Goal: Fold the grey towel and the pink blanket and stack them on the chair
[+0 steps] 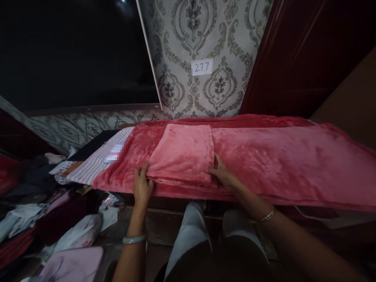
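A folded pink plush cloth (185, 150) lies flat, in several layers, on a larger red-pink plush blanket (264, 164). My left hand (142, 184) grips its front left corner, with the fingertips at the edge. At the right edge, my right hand (225, 174) has its thumb on top near the front corner and its fingers along the side; the parts under the cloth are hidden. A striped cloth (92, 166) sticks out at the blanket's left end, with a small blurred card (114, 152) on it.
Behind the blanket are a patterned wall with a paper marked 277 (202, 67), a large dark screen (73, 55) and a dark red panel (288, 58). Clothes and bags (79, 233) lie heaped at lower left, near a pink flat item (72, 264). My legs (192, 231) stand close to the front edge.
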`<control>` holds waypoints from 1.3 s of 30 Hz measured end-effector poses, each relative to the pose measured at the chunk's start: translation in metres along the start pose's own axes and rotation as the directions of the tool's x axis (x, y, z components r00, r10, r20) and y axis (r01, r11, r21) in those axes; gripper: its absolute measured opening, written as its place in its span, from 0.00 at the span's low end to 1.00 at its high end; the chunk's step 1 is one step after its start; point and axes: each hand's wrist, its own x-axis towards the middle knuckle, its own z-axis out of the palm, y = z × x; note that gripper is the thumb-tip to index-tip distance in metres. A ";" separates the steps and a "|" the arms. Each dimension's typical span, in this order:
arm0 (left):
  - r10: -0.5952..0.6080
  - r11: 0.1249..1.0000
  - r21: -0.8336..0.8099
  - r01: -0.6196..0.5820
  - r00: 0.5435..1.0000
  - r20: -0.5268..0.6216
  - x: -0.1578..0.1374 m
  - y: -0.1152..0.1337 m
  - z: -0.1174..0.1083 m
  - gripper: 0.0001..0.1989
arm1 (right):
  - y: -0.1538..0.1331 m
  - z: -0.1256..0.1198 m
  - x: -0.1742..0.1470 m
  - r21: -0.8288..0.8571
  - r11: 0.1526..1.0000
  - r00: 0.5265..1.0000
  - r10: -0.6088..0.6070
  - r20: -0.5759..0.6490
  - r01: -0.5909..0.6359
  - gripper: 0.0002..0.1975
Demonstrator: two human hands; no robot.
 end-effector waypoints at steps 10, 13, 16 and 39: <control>0.104 0.993 -0.042 -0.107 0.992 -0.075 0.002 -0.012 0.008 0.28 | -0.009 -0.007 -0.009 -0.218 0.971 0.993 0.110 0.050 -0.097 0.16; 0.148 0.986 -0.073 -0.152 0.987 -0.058 0.005 -0.015 0.013 0.28 | -0.016 -0.010 -0.012 -0.201 0.965 0.981 0.184 0.061 -0.168 0.13; 0.209 0.967 -0.128 -0.218 0.975 -0.080 0.008 -0.021 0.019 0.29 | -0.016 -0.015 -0.014 -0.166 0.957 0.968 0.247 0.048 -0.236 0.11; 0.596 0.789 -0.080 -0.609 0.791 -0.139 -0.006 0.035 -0.014 0.27 | 0.003 -0.009 -0.012 0.113 0.988 0.993 0.109 -0.033 -0.105 0.46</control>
